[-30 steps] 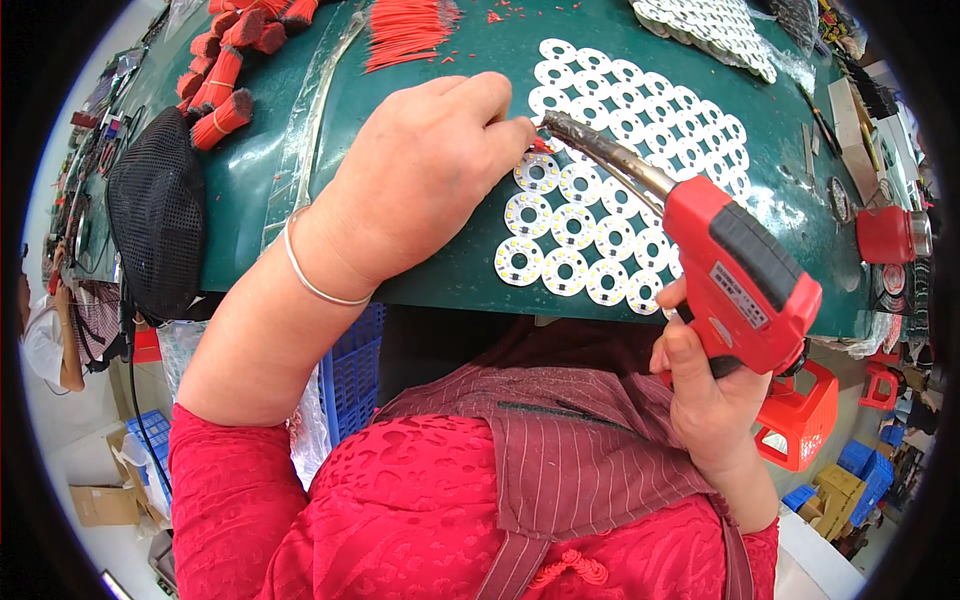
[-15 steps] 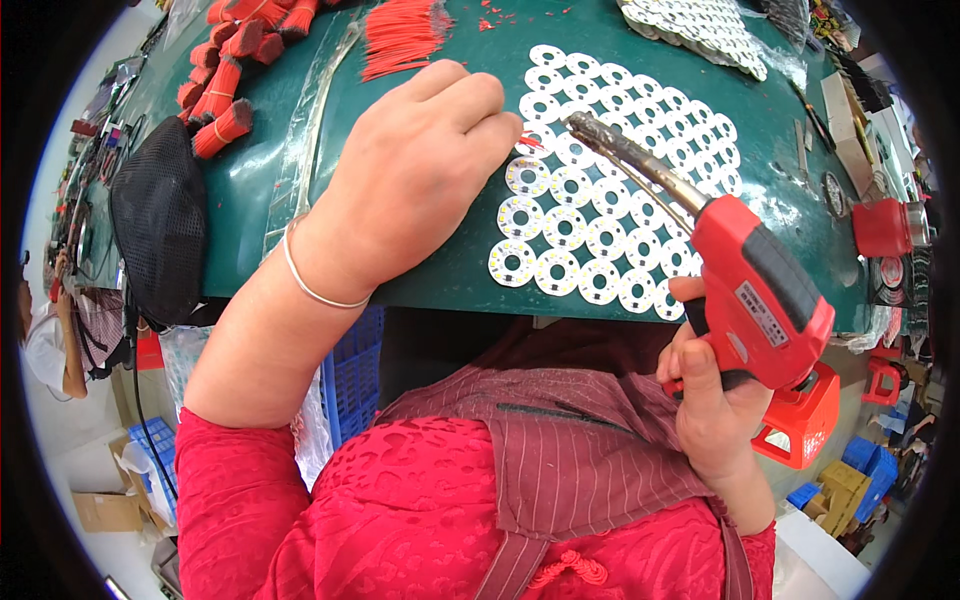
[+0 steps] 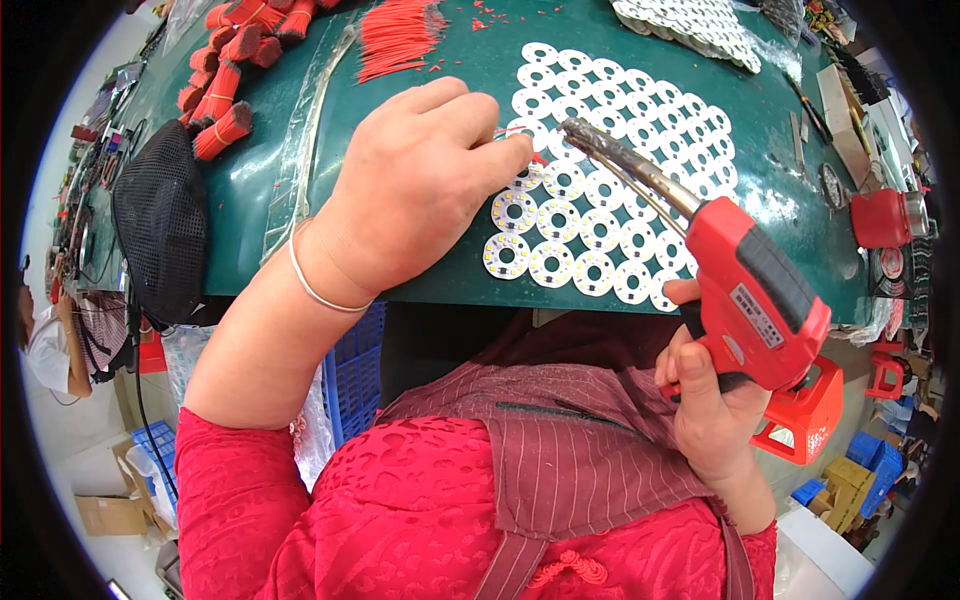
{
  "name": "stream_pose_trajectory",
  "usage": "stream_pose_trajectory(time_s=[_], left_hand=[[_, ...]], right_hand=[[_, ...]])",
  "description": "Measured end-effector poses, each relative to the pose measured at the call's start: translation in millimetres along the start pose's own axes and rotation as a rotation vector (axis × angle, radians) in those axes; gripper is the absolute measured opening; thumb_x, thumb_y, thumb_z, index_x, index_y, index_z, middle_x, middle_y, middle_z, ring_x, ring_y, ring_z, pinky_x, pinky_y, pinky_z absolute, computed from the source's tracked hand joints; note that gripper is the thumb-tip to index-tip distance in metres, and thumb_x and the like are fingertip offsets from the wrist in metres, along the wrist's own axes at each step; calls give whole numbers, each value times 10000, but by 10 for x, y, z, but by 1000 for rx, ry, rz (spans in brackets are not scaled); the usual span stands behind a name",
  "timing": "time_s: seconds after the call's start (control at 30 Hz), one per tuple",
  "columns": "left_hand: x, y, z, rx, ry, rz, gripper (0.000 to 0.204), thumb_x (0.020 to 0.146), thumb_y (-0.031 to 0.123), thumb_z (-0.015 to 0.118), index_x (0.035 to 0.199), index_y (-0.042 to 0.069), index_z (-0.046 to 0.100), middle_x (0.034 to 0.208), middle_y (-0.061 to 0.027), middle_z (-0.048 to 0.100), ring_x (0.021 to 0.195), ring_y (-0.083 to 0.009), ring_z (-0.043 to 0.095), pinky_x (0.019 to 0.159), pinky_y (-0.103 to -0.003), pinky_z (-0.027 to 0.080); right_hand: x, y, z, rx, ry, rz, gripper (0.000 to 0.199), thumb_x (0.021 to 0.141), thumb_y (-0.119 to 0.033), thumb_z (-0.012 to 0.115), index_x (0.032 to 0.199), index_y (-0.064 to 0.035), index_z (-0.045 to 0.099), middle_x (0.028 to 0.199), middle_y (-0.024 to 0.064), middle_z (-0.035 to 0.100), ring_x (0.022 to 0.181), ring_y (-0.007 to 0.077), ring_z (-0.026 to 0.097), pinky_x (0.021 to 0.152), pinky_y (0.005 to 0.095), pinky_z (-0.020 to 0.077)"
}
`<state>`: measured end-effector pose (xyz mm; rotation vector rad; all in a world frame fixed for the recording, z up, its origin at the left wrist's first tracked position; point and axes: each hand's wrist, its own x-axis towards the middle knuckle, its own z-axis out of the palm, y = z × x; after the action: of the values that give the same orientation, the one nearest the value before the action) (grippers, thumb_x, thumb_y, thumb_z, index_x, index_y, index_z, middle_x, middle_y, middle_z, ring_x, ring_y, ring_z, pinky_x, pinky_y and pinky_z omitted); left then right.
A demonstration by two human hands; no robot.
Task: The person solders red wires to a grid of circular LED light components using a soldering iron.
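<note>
My left hand (image 3: 415, 185) is raised over the table with its fingers pinched on a thin red wire (image 3: 514, 129), which shows only in part beside the fingertips. In my right hand (image 3: 708, 405) is a red soldering gun (image 3: 755, 290) with black grip parts. Its dark, crusted tip (image 3: 580, 132) points left and stops a little short of my left fingers. Under both lie rows of round white LED boards (image 3: 551, 263), each with a hole in the middle and small yellow chips. The left fingers hide some of these boards.
A pile of cut red wires (image 3: 395, 40) and tied red bundles (image 3: 224, 130) lie at the far left. More boards (image 3: 690, 28) are stacked at the back. A black mesh cover (image 3: 160, 222) stands left, a red container (image 3: 880, 220) right, on the green table (image 3: 420, 285).
My left fingertips have shifted slightly right and nearer to me, and more of the red wire shows above them. The soldering gun has hardly moved.
</note>
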<state>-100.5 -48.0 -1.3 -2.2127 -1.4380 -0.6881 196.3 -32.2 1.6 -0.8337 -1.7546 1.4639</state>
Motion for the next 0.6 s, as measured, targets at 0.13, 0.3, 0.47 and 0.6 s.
stream_pose_trajectory(time_s=[0.13,0.3,0.47,0.6], left_hand=[[1,12,10,-16,4,-19,248,667,-1,703,901,83,686,688,-30,497,649,-207,527,566,-321,451],[-8,-15,60,-49,3,-15,231,667,5,704,884,77,678,690,-29,499,650,-206,524,568,-321,450],[-10,-29,89,-32,-4,-11,219,669,17,703,880,71,676,695,-28,500,652,-204,524,572,-320,452],[-11,-18,88,-32,-3,-14,213,679,23,706,886,67,678,698,-31,503,652,-207,525,573,-323,453]], right_hand=[[10,-3,8,-3,-19,-11,497,954,-177,622,1349,28,403,1229,177,555,656,88,506,540,257,489],[28,-10,8,-38,-63,-29,437,956,-113,598,1330,24,418,1159,162,568,669,98,526,556,259,496],[-9,43,-4,-10,-49,-9,346,933,-34,617,1250,21,490,1084,122,604,703,93,559,608,244,497],[-9,50,-13,-56,-78,-7,363,960,-77,578,1282,26,444,1118,143,572,665,106,545,577,259,495]])
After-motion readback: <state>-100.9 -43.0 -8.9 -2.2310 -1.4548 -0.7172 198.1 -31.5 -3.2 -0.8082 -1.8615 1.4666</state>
